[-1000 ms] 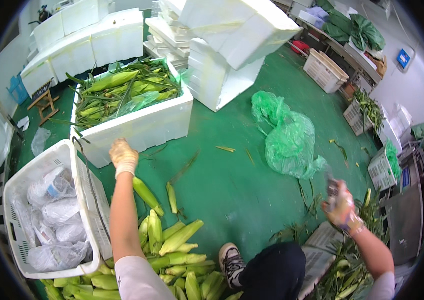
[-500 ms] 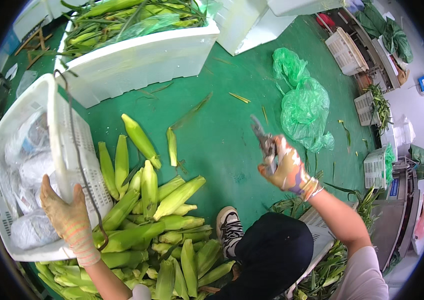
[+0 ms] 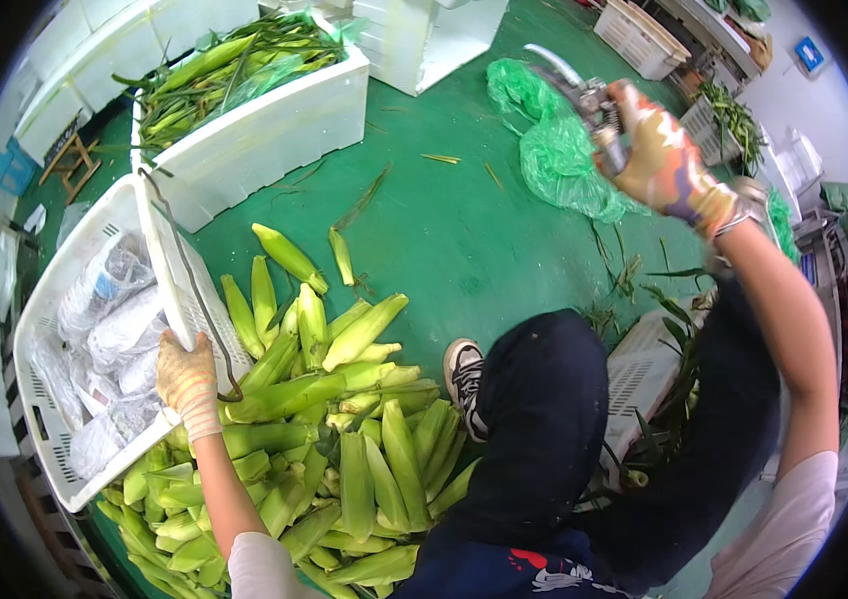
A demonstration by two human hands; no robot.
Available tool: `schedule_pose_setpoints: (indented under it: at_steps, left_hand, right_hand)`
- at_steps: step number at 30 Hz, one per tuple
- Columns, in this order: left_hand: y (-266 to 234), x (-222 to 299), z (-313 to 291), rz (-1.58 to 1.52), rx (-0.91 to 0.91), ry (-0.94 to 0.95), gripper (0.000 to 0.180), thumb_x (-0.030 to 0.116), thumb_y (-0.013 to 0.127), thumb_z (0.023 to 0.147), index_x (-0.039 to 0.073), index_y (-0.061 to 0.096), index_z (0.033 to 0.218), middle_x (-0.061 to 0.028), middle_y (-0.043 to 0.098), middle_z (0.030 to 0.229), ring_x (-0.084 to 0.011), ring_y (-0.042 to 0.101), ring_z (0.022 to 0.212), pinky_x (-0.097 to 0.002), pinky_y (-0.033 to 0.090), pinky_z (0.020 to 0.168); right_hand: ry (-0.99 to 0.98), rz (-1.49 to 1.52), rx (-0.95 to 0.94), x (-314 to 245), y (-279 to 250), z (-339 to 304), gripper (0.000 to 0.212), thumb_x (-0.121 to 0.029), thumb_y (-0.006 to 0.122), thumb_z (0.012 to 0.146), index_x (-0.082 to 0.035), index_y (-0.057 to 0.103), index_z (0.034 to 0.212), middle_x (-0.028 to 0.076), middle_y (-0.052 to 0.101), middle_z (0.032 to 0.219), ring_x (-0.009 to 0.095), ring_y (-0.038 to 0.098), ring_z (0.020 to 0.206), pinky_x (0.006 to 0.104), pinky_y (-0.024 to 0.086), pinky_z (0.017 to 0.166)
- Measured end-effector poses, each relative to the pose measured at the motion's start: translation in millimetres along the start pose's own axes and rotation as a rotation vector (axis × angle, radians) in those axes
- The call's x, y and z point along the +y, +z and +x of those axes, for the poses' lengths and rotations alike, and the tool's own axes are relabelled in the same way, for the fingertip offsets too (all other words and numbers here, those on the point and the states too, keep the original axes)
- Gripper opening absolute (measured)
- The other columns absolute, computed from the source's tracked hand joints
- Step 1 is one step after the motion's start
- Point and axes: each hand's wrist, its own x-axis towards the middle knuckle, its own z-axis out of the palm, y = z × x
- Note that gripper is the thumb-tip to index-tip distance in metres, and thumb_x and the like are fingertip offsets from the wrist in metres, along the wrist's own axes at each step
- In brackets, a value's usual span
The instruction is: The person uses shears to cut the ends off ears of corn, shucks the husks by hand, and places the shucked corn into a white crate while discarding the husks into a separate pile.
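My left hand, in a striped work glove, is closed over the near rim of a tilted white plastic crate. Several bundles in clear plastic lie inside it. A thin dark rod with a bent end hangs along the crate's outer side. Raised at the upper right, my gloved right hand grips pruning shears by the handles; their blades point up and left. A large heap of green corn ears in husks lies against and below the crate, near my left forearm.
A white foam box full of leaves and husks stands at the far left. Crumpled green plastic lies on the floor beyond the shears. Beside my leg is another pale crate with husks. One shoe stands beside the heap.
My right hand has risen up and to the right with the shears. My left hand, spread against the crate before, now closes on its rim. The whole view has shifted somewhat.
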Motion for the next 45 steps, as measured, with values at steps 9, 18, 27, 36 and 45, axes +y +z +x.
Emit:
schedule_pose_setpoints:
  at_steps: [9,18,27,36,45]
  left_hand:
    - [1.7,0.7,-16.5,0.214,0.041,-0.028,0.039,0.034,0.065,0.083,0.005,0.057,0.107,-0.0219,0.067,0.092,-0.0405,0.065,0.083,-0.0472,0.051,0.072]
    - [23.9,-50.4,-20.6,0.081,0.147,0.016,0.042,0.016,0.063,0.091,-0.010,0.050,0.121,-0.0243,0.061,0.105,-0.0297,0.061,0.093,-0.0361,0.049,0.082]
    - [37.0,-41.1,-11.6,0.119,0.108,0.013,0.046,0.017,0.062,0.092,-0.012,0.047,0.124,-0.0228,0.062,0.099,-0.0231,0.057,0.084,-0.0329,0.048,0.077]
    - [23.2,-21.0,-10.1,0.188,0.121,-0.004,0.043,0.025,0.067,0.088,-0.006,0.054,0.115,-0.0242,0.066,0.085,-0.0359,0.066,0.073,-0.0393,0.051,0.066]
    - [-61.7,-0.7,23.8,-0.220,0.017,-0.085,0.049,0.021,0.070,0.084,-0.002,0.052,0.124,-0.0221,0.060,0.113,-0.0328,0.059,0.105,-0.0359,0.045,0.093]
  right_hand:
    - [0.190,0.034,-0.055,117.6,90.4,57.5,0.037,-0.027,0.057,0.088,-0.002,0.046,0.112,0.023,0.062,0.097,0.039,0.063,0.089,0.0463,0.050,0.075]
    - [-0.262,0.640,-0.364,-72.1,434.3,157.7,0.052,-0.042,0.057,0.088,0.001,0.047,0.116,0.025,0.059,0.108,0.037,0.061,0.098,0.0455,0.048,0.088]
    - [-0.689,0.525,-0.302,-192.5,554.3,118.8,0.051,-0.034,0.065,0.080,-0.004,0.053,0.119,0.015,0.052,0.127,0.030,0.042,0.126,0.0431,0.031,0.106]
    - [-0.518,0.499,-0.624,-175.3,451.9,63.5,0.038,-0.036,0.063,0.083,-0.008,0.053,0.107,0.017,0.064,0.095,0.035,0.062,0.088,0.0462,0.048,0.081]
    - [-0.936,0.830,-0.789,-331.1,188.3,-74.3,0.042,-0.027,0.065,0.070,-0.002,0.053,0.101,0.012,0.058,0.076,0.024,0.060,0.064,0.0371,0.049,0.058]
